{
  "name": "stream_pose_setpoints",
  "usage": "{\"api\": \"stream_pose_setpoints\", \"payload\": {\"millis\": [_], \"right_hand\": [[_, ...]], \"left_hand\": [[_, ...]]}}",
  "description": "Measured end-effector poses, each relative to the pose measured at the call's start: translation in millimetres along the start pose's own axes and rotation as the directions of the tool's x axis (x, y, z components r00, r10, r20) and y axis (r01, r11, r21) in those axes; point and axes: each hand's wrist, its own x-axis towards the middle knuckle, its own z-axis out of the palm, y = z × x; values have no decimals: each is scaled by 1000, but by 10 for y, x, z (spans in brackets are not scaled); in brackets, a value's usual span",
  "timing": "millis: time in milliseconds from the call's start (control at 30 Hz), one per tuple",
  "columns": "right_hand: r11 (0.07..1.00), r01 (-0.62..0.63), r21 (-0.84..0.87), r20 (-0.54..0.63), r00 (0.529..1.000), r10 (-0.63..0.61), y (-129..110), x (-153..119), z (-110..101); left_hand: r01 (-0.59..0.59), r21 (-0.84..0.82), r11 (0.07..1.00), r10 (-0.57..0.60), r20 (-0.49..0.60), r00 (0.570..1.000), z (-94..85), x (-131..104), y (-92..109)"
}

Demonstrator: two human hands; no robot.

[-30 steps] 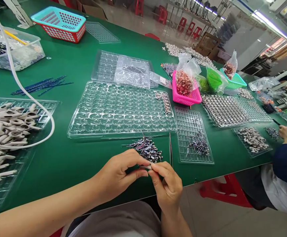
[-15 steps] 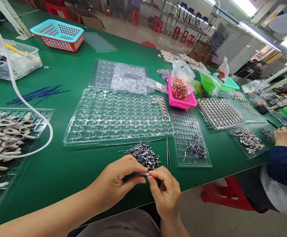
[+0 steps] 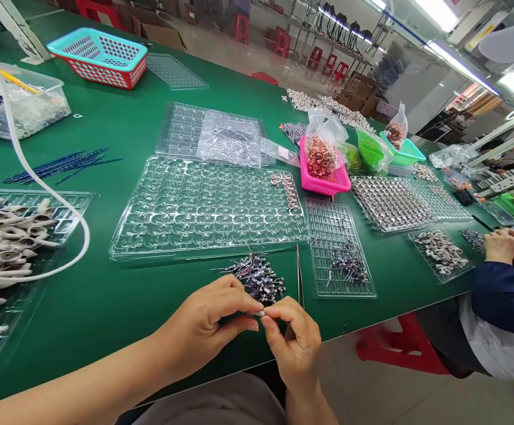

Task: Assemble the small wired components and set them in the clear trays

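Your left hand and right hand pinch, fingertips nearly together, a small whitish piece just your side of the wired components. It looks light, stiff, perhaps slippery; grip it lightly near its ends. The clear blister tray holds some pale parts; the pink basket, bagged coppery rings.

One white piece, one pink basket, one red basket, two turquoise baskets
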Motion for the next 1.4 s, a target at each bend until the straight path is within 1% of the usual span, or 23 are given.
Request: {"api": "stream_pose_setpoints", "payload": {"millis": [200,333,400,467,533,600,667,733,833,933,1033,1100,1167,1233,1300,1400], "right_hand": [[1000,8,-15,1,1000,-8,17,-25,6],[999,31,-43,-5,1000,-31,-5,-17,7],[999,31,-39,-5,999,-31,-19,-6,6],[999,34,-26,7,999,-34,-28,4,4],[999,47,-15,26,999,-46,-32,10,-1],[998,54,-9,45,998,-54,-29,13,-5],[999,35,-9,51,998,-34,-24,13,-9],[1000,5,-9,53,999,-5,-16,13,-10],[1000,9,-6,65,998,-9,-11,17,-12],[999,33,-24,90,995,-31,-20,22,-16],[998,-7,-60,78,997,11,-28,18,-22],[995,-58,-79,32,998,61,-24,9,-23],[991,-96,-90,-6,995,96,-16,-2,-20],[990,-105,-95,-18,994,104,-10,-11,-14],[990,-100,-97,-18,995,99,-11,-16,-6],[990,-95,-101,-13,996,94,-22,-12,2]], "left_hand": [[32,-42,999,-32,-14,999,35,-33,-61],[61,-53,997,-62,-20,998,31,-48,-56],[99,-69,993,-100,-11,995,15,-35,-34],[179,-88,980,-177,31,984,-10,-9,-3],[308,-109,945,-298,101,949,-38,24,32],[443,-134,887,-420,166,892,-64,59,66],[535,-159,830,-500,215,839,-84,88,95],[580,-184,794,-536,240,809,-97,109,118],[599,-207,773,-552,246,797,-107,124,135],[599,-223,769,-547,253,798,-108,127,144],[583,-243,775,-530,253,810,-101,122,155],[551,-233,801,-509,220,832,-90,106,157],[501,-197,843,-477,157,865,-73,81,151],[438,-138,889,-428,92,899,-55,53,140],[376,-62,925,-373,55,926,-44,33,130],[324,21,946,-325,34,945,-45,24,124]]}}
